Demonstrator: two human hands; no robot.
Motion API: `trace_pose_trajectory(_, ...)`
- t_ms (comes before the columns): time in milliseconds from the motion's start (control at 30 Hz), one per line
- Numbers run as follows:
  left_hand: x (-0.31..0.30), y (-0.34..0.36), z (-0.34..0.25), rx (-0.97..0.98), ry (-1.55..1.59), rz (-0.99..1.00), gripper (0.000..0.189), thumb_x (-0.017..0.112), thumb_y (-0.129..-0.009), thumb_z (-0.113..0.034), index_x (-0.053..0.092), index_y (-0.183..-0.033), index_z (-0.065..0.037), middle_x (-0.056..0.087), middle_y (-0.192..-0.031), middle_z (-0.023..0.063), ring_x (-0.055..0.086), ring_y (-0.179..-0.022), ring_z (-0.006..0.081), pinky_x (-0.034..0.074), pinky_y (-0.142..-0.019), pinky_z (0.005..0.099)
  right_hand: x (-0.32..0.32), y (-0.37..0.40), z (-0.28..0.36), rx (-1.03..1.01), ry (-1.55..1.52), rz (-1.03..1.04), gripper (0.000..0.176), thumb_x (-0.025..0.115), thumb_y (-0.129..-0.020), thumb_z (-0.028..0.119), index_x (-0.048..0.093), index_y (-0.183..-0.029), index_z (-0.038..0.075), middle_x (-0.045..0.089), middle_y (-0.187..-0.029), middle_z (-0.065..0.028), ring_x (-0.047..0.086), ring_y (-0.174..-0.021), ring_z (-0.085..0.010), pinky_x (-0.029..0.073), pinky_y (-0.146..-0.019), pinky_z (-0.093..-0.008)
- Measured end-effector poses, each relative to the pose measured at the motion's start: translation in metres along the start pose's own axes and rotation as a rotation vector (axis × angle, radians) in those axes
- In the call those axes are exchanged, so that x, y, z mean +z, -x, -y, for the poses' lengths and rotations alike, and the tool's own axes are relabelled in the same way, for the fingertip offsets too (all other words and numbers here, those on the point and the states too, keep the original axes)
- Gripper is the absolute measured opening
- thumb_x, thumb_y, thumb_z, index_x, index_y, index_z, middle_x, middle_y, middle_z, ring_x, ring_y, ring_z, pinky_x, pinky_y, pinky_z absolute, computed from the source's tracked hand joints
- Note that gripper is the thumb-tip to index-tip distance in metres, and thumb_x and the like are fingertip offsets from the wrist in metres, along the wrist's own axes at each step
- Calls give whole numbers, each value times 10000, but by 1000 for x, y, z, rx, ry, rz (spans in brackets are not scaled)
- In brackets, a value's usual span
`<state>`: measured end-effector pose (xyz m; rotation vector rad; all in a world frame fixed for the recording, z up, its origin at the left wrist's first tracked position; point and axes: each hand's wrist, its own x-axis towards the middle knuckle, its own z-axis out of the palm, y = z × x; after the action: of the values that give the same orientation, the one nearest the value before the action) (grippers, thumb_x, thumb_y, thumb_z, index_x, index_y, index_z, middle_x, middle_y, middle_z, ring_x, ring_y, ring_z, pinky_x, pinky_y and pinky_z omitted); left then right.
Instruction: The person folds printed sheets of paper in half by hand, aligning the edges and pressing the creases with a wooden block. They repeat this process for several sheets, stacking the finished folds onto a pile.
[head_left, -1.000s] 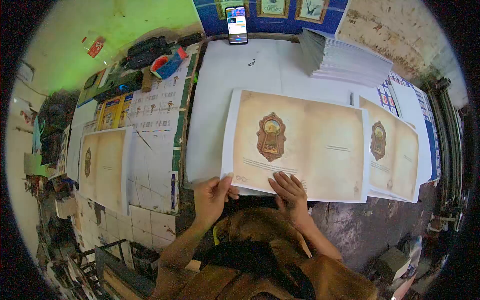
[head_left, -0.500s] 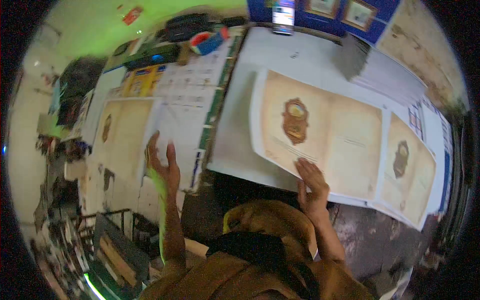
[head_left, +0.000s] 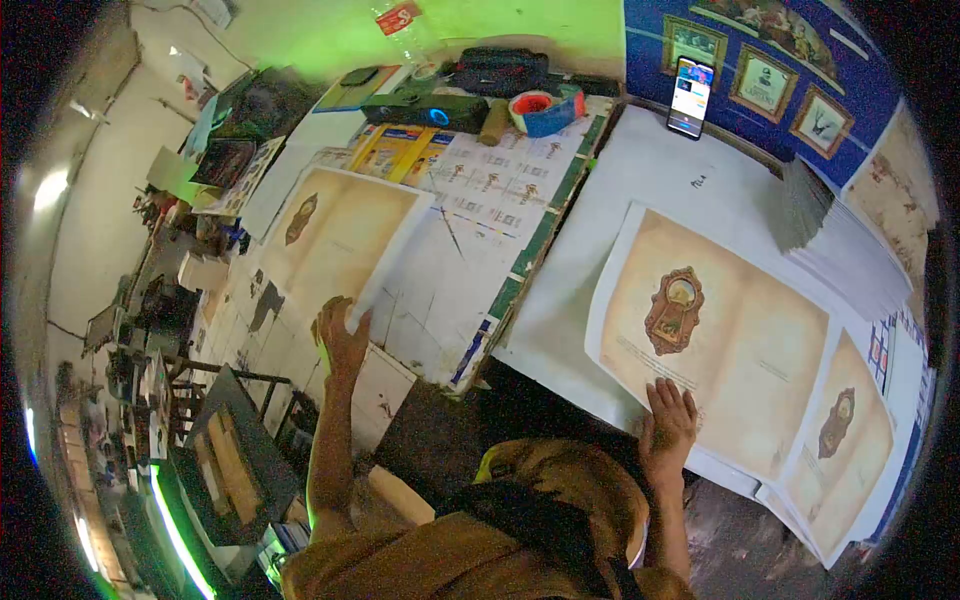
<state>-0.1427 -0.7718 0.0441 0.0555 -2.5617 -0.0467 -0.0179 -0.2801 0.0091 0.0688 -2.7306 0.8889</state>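
My left hand (head_left: 343,338) is at the near edge of a beige printed sheet (head_left: 345,235) on the left table. Its fingers are curled and closed on the sheet's lower right corner. My right hand (head_left: 668,432) rests with fingers stretched out along the near left edge of another printed sheet (head_left: 770,345), which bears an ornate brown clock picture. The left part of that sheet curves up a little from the white stack beneath. At its right lies one more clock print (head_left: 845,430), partly overlapped.
A lit phone (head_left: 690,97) leans at the back, before framed pictures on a blue panel. Stacked paper (head_left: 845,235) stands at the right. Tape rolls (head_left: 545,107), a dark speaker (head_left: 425,112) and a plastic bottle (head_left: 410,40) sit at the back of the left table. A dark gap separates the tables' near ends.
My left hand, spread apart beside the left sheet before, has closed on its near corner. My right hand stays on the right sheet. The camera view has turned left.
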Motion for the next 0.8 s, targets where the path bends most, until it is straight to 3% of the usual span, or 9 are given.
trace_pose_trajectory(267, 11, 2, 16, 150, 21, -84, 226, 742, -739, -163, 653, -933, -88, 688, -892, 61, 641, -839, 255, 431, -812, 409, 0, 2, -3, -10, -16, -15, 418, 559, -779, -13, 621, -1189, 47, 582, -1267, -136, 503, -1238, -294, 295, -1094, -461)
trace_pose_trajectory(467, 5, -1, 19, 108, -4, -22, 149, 649, -816, -165, 633, -931, -73, 684, -854, 94, 641, -767, 290, 463, -730, 416, -1, 0, -1, 2, -36, -31, 400, 556, -795, -15, 627, -1184, 52, 597, -1247, -133, 519, -1224, -282, 300, -1092, -450)
trace_pose_trajectory(567, -3, -12, 19, 140, -229, -15, 114, 607, -838, -146, 640, -911, -66, 674, -830, 116, 630, -719, 310, 474, -684, 425, 2, 2, -5, 1, -52, -62, 386, 546, -815, -18, 629, -1184, 58, 604, -1236, -132, 528, -1213, -286, 310, -1085, -447)
trace_pose_trajectory(633, -20, -31, 25, 154, -196, 19, 95, 586, -839, -130, 660, -886, -95, 661, -753, 118, 611, -647, 326, 474, -607, 444, 3, 2, -5, 9, -79, -91, 373, 533, -836, -20, 627, -1188, 59, 608, -1227, -132, 531, -1208, -299, 322, -1078, -446)
trace_pose_trajectory(733, -49, -55, 21, 106, -257, 49, 86, 603, -805, -153, 660, -865, -130, 634, -664, 114, 597, -600, 348, 463, -560, 472, 4, 6, -12, 50, -246, -270, 299, 526, -895, 33, 623, -1177, 19, 664, -1114, -137, 620, -1066, -258, 420, -974, -369)
trace_pose_trajectory(800, -74, -61, -3, 240, -244, 185, 106, 558, -834, -150, 635, -901, -124, 622, -661, 140, 610, -598, 334, 467, -545, 446, 2, 17, -21, 294, -459, -272, 299, 499, -913, 66, 611, -1178, -17, 639, -1163, -163, 597, -1111, -253, 420, -988, -381)
